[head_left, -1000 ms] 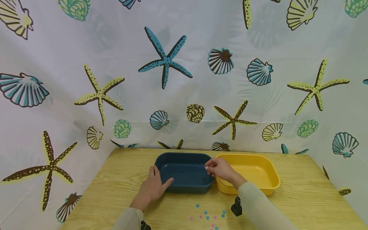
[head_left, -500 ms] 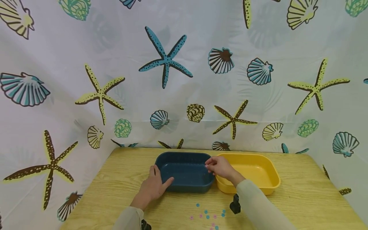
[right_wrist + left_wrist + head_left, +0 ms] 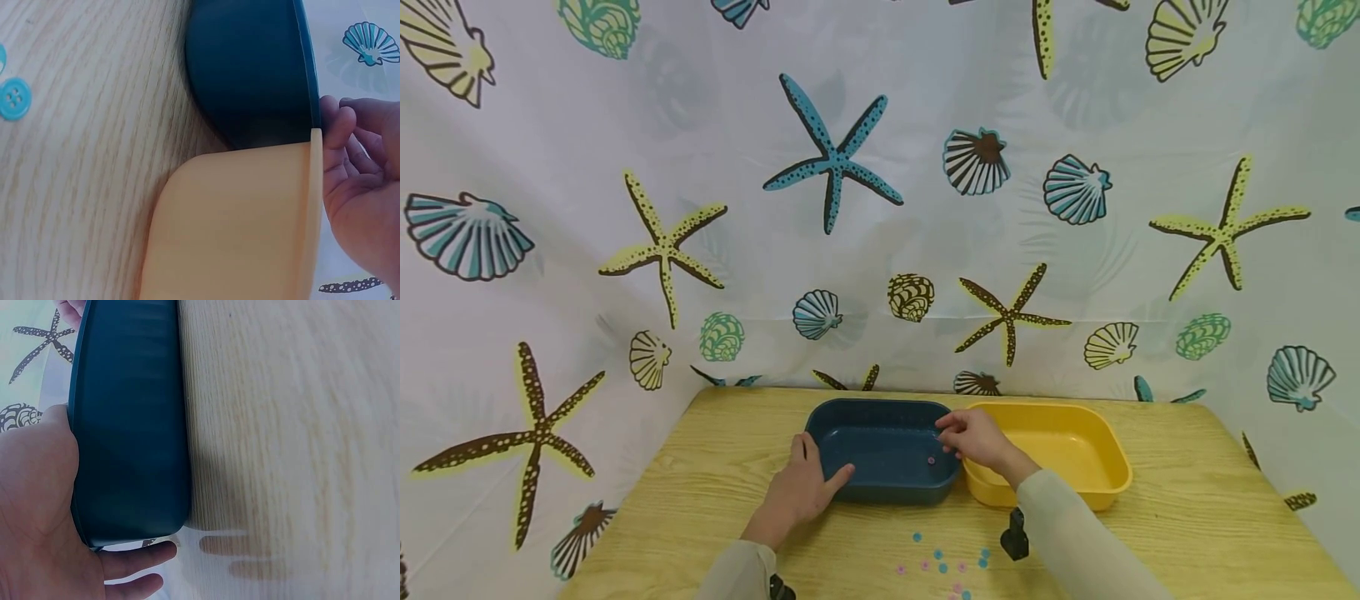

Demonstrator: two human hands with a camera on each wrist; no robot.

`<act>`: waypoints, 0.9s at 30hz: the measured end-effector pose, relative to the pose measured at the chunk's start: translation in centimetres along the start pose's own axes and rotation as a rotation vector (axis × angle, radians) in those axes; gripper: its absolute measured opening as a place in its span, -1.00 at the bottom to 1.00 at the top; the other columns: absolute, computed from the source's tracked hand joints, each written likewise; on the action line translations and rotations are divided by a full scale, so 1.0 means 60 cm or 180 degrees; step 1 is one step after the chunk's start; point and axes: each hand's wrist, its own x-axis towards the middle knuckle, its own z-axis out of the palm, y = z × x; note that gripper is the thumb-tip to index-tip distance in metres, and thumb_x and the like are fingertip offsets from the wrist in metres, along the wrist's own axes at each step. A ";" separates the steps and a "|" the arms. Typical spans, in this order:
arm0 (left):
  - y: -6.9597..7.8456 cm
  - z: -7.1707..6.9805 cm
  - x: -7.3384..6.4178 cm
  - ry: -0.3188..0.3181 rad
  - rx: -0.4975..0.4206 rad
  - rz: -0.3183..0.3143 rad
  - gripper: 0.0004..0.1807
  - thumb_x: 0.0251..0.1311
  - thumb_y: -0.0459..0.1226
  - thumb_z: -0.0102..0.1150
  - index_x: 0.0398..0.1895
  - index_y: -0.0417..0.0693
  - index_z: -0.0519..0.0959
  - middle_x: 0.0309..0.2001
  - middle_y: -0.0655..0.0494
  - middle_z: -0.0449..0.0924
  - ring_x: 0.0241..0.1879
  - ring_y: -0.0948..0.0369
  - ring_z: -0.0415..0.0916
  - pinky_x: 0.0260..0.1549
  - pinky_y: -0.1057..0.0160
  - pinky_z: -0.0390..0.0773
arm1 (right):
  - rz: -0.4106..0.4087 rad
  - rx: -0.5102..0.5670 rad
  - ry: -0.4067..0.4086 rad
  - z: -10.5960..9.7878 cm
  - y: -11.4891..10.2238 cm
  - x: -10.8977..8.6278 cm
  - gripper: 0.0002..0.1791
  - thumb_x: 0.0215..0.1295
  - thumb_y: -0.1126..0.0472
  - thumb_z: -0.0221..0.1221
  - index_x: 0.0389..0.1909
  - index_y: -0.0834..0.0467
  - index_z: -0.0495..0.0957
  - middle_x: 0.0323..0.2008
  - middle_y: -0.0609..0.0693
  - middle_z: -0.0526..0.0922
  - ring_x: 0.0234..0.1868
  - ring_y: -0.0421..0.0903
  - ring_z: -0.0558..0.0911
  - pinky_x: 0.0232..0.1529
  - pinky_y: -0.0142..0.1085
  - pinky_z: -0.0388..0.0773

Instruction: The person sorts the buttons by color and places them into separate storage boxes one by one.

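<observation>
A dark blue plastic basin (image 3: 880,450) stands on the table with one small pink button (image 3: 931,460) inside, toward its right end. At the basin's left end rests my left hand (image 3: 799,483), its fingers straight along the outside of the end wall and its thumb over the front rim. In the left wrist view, that hand (image 3: 44,506) lies beside the basin wall (image 3: 131,425). My right hand (image 3: 973,439) is above the basin's right end, near the yellow basin (image 3: 1075,454). Its fingers (image 3: 342,128) are loosely bent, and no object shows between them.
Several loose blue buttons (image 3: 937,554) and pink buttons (image 3: 925,566) lie on the wooden table (image 3: 1210,517) in front of the basins. The two basins stand side by side, touching or nearly so. A white curtain (image 3: 880,250) with shells and starfish hangs behind and at both sides.
The pink button that my right fingers pinched has dropped onto the blue basin's floor. The right hand has loosened and stays in nearly the same place. My left hand has not moved.
</observation>
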 end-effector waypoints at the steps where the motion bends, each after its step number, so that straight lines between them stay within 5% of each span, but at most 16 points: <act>1: 0.001 -0.001 -0.001 0.0003 -0.0011 -0.0002 0.12 0.25 0.32 -0.20 0.40 -0.52 -0.18 0.39 -0.45 -0.22 -0.74 0.21 0.38 -0.75 0.24 0.34 | 0.0007 0.0001 0.0010 0.000 0.001 0.000 -0.74 0.30 0.40 0.13 0.00 0.33 0.56 -0.35 0.04 0.66 -0.42 -0.12 0.60 -0.41 -0.31 0.55; 13: 0.000 -0.003 0.001 0.0006 -0.0007 0.0016 0.12 0.25 0.32 -0.19 0.40 -0.53 -0.17 0.39 -0.46 -0.22 -0.75 0.21 0.37 -0.75 0.24 0.34 | -0.0542 -0.0354 -0.0219 -0.007 -0.016 -0.038 -0.86 0.31 0.36 0.14 -0.17 0.31 0.59 -0.37 0.00 0.61 -0.36 -0.01 0.59 -0.31 -0.31 0.54; 19: 0.000 -0.001 0.003 -0.0003 -0.0013 0.0014 0.11 0.26 0.31 -0.20 0.40 -0.52 -0.18 0.39 -0.45 -0.23 -0.74 0.21 0.37 -0.75 0.24 0.34 | -0.0833 -0.0724 -0.0477 -0.006 -0.032 -0.078 -0.89 0.32 0.31 0.15 -0.23 0.23 0.62 -0.35 -0.05 0.63 -0.43 -0.15 0.52 -0.38 -0.34 0.48; 27: 0.002 0.002 0.001 -0.0006 -0.0054 0.0006 0.09 0.28 0.27 -0.16 0.40 -0.53 -0.18 0.39 -0.46 -0.24 -0.78 0.19 0.35 -0.77 0.23 0.32 | -0.0958 -0.0749 -0.0909 -0.005 -0.021 -0.128 -0.94 0.28 0.29 0.20 -0.31 0.10 0.65 -0.42 -0.09 0.64 -0.46 -0.27 0.53 -0.37 -0.39 0.50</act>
